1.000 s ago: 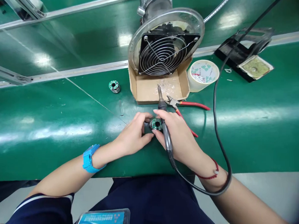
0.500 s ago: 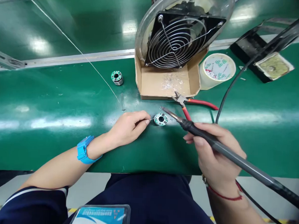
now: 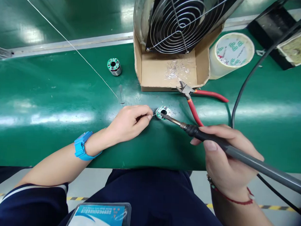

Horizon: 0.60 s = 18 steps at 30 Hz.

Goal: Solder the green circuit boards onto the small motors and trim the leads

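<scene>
My left hand point(image 3: 132, 123) is closed in a pinch on a thin strand of solder wire point(image 3: 92, 67), which runs up to the top left. The wire's short end reaches the left rim of a small round part with a green circuit board point(image 3: 167, 110) and a dark central hole. In my right hand point(image 3: 230, 158) is a soldering iron point(image 3: 213, 143), gripped like a pen. Its tip lies over the board near the hole; whether it touches is unclear. A second such round part point(image 3: 115, 67) stands farther back on the green bench.
Red-handled cutters point(image 3: 193, 109) lie just beyond the iron. Behind them stands a cardboard tray point(image 3: 154, 73) with clipped bits, under a fan with a wire guard point(image 3: 180, 26). A tape roll point(image 3: 217, 67), a black stand with a sponge point(image 3: 297, 49) and a black cable point(image 3: 242, 88) are at right.
The iron's tip has moved down and left, from beside the round part to over its board. My left hand stays pinched on the wire beside it. The whole view has shifted slightly.
</scene>
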Motion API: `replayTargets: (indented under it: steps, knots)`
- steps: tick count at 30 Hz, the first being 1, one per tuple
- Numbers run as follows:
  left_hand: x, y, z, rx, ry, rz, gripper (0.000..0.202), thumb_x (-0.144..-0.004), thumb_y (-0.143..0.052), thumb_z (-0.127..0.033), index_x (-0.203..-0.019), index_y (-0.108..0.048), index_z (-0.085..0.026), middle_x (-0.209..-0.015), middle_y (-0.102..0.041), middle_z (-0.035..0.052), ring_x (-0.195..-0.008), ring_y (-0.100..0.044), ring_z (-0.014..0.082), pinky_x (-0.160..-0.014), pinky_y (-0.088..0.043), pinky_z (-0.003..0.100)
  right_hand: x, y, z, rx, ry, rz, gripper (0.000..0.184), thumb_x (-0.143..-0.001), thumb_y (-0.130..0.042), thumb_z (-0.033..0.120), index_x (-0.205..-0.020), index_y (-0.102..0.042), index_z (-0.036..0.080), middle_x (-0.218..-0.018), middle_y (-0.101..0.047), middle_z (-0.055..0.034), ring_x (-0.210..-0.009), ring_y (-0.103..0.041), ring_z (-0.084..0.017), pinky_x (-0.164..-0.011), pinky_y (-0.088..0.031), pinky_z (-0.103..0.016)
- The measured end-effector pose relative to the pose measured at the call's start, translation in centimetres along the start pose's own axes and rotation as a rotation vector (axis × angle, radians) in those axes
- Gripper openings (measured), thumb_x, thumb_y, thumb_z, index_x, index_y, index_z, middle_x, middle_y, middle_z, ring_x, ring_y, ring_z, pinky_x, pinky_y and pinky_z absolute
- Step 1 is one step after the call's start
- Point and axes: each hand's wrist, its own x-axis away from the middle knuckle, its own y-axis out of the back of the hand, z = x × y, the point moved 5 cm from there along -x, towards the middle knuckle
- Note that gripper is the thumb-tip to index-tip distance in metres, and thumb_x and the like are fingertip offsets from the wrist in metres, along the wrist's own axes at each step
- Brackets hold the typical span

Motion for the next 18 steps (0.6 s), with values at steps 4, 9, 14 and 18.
replayTargets:
  steps: [4, 9, 14, 18]
  knots:
    - [-0.1, -0.5, 0.0, -0.009, -0.002, 0.016, 0.017, -0.092, -0.049, -0.012, -0.084, -0.063, -0.017, -0.077, -0.064, -0.0015, -0.070, -0.056, 0.0095, -0.068, -0.042, 0.023, -0.1, 0.0, 0.5, 0.052, 0.018, 0.009, 0.027, -0.080, -0.070, 0.019, -0.104, -0.075, 0.029, -0.071, -0.069, 0.0001, -0.058, -0.064, -0.017, -0.048, -0.045, -0.033]
    - [-0.3, -0.5, 0.7, 0.135, 0.071, -0.030, 0.026, -0.090, -0.058, -0.015, -0.116, -0.059, -0.016, -0.084, -0.059, -0.0022, -0.060, -0.048, 0.0063, -0.059, -0.042, 0.020, -0.6, 0.2, 1.1, 0.063, 0.058, 0.021, 0.026, -0.079, -0.072, 0.018, -0.103, -0.076, 0.027, -0.075, -0.070, -0.0003, -0.060, -0.064, -0.016, -0.049, -0.044, -0.032]
    - [-0.8, -1.2, 0.5, 0.034, 0.015, 0.048, 0.041, -0.091, -0.059, -0.013, -0.132, -0.059, -0.020, -0.090, -0.062, 0.0004, -0.073, -0.054, 0.0100, -0.071, -0.045, 0.024, -1.5, 0.4, 1.8, 0.120, 0.047, -0.004, 0.021, -0.079, -0.075, 0.021, -0.099, -0.077, 0.028, -0.080, -0.073, 0.0002, -0.061, -0.066, -0.015, -0.050, -0.047, -0.032]
    - [-0.9, -1.4, 0.7, 0.047, 0.067, 0.025, 0.040, -0.089, -0.064, -0.013, -0.129, -0.061, -0.020, -0.082, -0.060, -0.0024, -0.074, -0.056, 0.0103, -0.070, -0.044, 0.023, -2.0, 0.6, 2.0, 0.175, -0.003, 0.045, 0.016, -0.081, -0.075, 0.026, -0.097, -0.077, 0.027, -0.078, -0.073, 0.0010, -0.063, -0.067, -0.014, -0.051, -0.047, -0.031]
